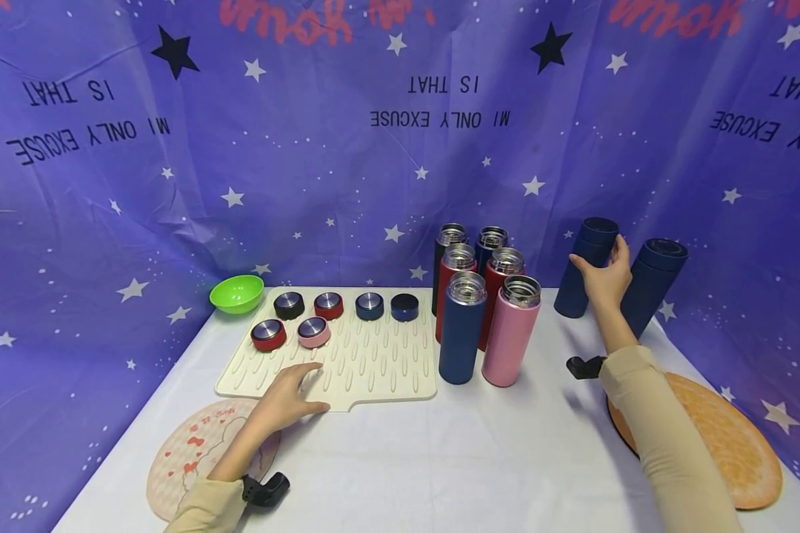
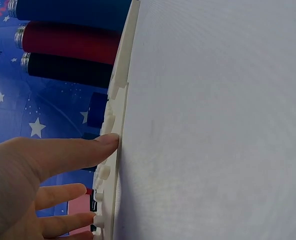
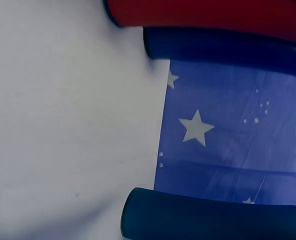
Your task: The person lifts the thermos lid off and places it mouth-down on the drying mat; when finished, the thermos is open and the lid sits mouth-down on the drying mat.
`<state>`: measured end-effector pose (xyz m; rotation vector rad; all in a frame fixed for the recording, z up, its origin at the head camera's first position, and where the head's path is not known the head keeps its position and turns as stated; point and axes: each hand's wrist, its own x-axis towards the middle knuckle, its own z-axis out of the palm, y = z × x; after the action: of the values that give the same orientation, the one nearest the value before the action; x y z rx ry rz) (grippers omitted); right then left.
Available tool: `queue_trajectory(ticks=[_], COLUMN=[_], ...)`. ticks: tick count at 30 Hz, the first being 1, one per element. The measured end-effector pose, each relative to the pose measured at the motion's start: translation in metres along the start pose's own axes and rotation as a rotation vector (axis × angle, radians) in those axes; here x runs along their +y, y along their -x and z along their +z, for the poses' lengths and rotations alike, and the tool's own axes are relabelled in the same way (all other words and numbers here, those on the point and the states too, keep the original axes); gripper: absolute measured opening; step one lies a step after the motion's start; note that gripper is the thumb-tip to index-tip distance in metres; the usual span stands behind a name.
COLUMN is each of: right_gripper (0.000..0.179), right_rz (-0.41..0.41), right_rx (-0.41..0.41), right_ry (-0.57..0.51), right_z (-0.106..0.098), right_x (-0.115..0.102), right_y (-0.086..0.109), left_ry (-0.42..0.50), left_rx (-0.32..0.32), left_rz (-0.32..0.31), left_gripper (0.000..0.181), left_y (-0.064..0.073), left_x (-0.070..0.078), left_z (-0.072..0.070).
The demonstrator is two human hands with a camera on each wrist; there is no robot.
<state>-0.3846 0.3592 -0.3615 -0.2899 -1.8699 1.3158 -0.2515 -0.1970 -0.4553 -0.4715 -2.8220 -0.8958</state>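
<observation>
My right hand (image 1: 607,281) grips the upper part of a lidded dark blue thermos bottle (image 1: 575,281), thumb on one side and fingers on the other. This bottle (image 3: 213,220) stands upright along the bottom of the right wrist view. A second lidded dark blue thermos (image 1: 650,285) is just right of that hand. My left hand (image 1: 287,400) holds nothing; its fingers are spread over the front edge of a cream ridged mat (image 1: 373,381). On the mat sit several bottle lids, among them a pink lid (image 1: 314,333) and a red lid (image 1: 268,336) nearest the left hand.
Several lidless thermos bottles stand grouped mid-table, with a blue bottle (image 1: 463,333) and a pink bottle (image 1: 510,333) in front. A green bowl (image 1: 237,295) is at the back left. Round placemats lie front left (image 1: 180,459) and front right (image 1: 727,437).
</observation>
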Motion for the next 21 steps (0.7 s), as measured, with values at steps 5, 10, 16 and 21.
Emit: queue_trajectory(ticks=[5,10,16,21], right_gripper=[0.092,0.091,0.082,0.077], right_rz=[0.041,0.094,0.114,0.113], right_rx=[0.032,-0.004,-0.033,-0.026], right_ry=[0.025,0.044,0.107,0.151], right_z=[0.007,0.007,0.007,0.006], right_x=[0.002,0.008,0.016,0.02], right_y=[-0.011,-0.02,-0.028,-0.029], left_ry=[0.006,-0.004,-0.014,-0.015], left_rx=[0.001,0.0,0.001,-0.002], left_rz=[0.005,-0.001,-0.006,-0.014], left_gripper=[0.073,0.073,0.073,0.073], left_y=[0.001,0.001,0.001,0.0], left_x=[0.001,0.002,0.0,-0.001], left_z=[-0.002,-0.001,-0.001,0.0])
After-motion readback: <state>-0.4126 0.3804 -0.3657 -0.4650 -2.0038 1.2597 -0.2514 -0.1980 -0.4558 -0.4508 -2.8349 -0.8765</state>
